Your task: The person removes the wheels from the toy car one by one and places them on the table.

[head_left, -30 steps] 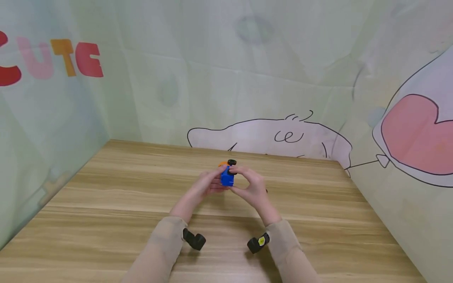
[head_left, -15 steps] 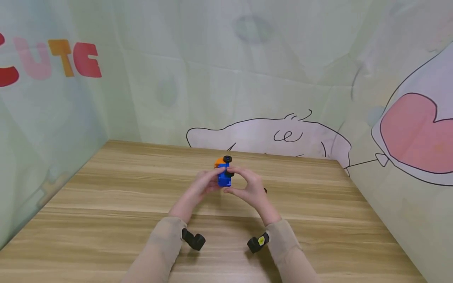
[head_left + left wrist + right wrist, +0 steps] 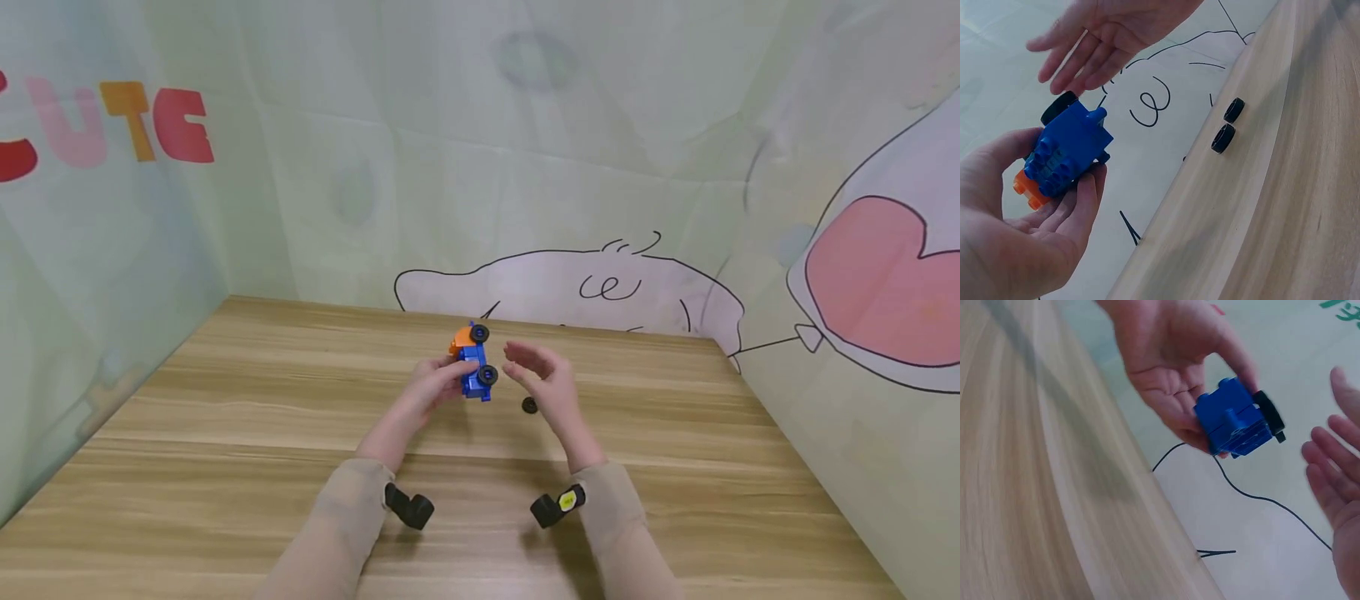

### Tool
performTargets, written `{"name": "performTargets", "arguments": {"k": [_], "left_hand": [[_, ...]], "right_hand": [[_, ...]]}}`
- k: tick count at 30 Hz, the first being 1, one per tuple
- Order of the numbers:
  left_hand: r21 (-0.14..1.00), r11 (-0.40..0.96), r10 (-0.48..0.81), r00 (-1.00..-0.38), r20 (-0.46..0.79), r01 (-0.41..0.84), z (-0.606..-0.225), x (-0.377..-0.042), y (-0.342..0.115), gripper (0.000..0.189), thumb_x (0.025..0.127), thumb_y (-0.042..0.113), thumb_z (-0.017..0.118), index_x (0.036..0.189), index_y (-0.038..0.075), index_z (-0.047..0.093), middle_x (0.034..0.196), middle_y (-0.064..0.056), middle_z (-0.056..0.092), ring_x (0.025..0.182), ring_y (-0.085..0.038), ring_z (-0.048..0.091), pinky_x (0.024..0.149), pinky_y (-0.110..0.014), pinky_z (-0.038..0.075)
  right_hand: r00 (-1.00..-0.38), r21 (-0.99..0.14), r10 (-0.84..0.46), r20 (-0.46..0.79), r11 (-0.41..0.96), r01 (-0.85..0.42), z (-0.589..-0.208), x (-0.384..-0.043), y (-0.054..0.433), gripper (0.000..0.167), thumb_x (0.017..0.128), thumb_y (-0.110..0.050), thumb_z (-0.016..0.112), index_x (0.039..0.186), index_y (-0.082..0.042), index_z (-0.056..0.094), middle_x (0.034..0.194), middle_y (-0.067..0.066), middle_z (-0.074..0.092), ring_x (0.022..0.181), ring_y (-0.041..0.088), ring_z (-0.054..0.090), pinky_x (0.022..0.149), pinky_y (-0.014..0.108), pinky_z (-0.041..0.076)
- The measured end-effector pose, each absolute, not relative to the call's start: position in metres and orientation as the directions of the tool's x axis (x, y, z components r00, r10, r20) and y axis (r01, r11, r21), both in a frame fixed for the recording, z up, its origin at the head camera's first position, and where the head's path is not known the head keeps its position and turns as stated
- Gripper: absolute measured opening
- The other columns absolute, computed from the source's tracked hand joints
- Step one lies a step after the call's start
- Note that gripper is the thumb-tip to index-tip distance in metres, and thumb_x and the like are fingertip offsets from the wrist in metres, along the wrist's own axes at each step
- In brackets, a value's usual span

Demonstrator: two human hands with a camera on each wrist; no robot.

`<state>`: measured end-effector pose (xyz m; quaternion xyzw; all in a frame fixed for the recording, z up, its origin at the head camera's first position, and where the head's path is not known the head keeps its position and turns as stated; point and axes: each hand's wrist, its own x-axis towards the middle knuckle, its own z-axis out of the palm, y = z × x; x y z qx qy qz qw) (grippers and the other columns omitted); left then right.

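My left hand grips a blue and orange toy block car, thumb on its near side and fingers curled beneath. Two black wheels face right on the car, one at the orange end and one at the blue end; the left wrist view shows studs on the blue block. Just to the right of the car, my right hand holds nothing, its fingers loosely bent and apart from the toy. Below that hand a loose black wheel lies on the table. The left wrist view shows two loose wheels there, one of them this wheel.
The wood-grain table spreads under both arms. Behind and beside it hang pale printed cloth walls with cartoon drawings and letters. A black wrist camera sits on each sleeve.
My right hand has let go of the wheel at the car's blue end and drawn back to the right. The car has shifted slightly left and up, and a loose table wheel has come into sight.
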<state>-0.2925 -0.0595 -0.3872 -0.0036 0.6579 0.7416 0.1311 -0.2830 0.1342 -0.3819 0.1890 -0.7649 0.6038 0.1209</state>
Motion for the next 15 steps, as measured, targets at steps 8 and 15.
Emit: {"name": "performTargets", "arguments": {"k": [8, 15], "left_hand": [[0.979, -0.087, 0.162, -0.973, -0.167, -0.183, -0.3899, -0.294, -0.0589, 0.062, 0.094, 0.019, 0.063, 0.144, -0.009, 0.038, 0.138, -0.029, 0.052, 0.124, -0.037, 0.056, 0.109, -0.045, 0.043], [0.977, -0.088, 0.148, -0.973, -0.178, -0.192, -0.3902, -0.2952, -0.0584, 0.065, 0.093, 0.016, 0.065, 0.147, -0.005, 0.035, 0.138, -0.028, 0.052, 0.125, -0.037, 0.055, 0.109, -0.043, 0.042]], "right_hand": [[-0.971, -0.974, -0.162, 0.175, 0.119, -0.195, -0.3812, -0.288, 0.1391, 0.036, 0.091, -0.012, 0.067, 0.123, 0.006, 0.062, 0.123, 0.024, 0.064, 0.091, 0.008, 0.067, 0.087, 0.03, 0.056], [-0.979, -0.992, -0.204, 0.0, 0.122, -0.025, -0.3839, -0.2898, 0.1386, 0.041, 0.092, -0.015, 0.066, 0.125, 0.008, 0.061, 0.123, 0.025, 0.064, 0.088, 0.011, 0.068, 0.088, 0.03, 0.057]]}}
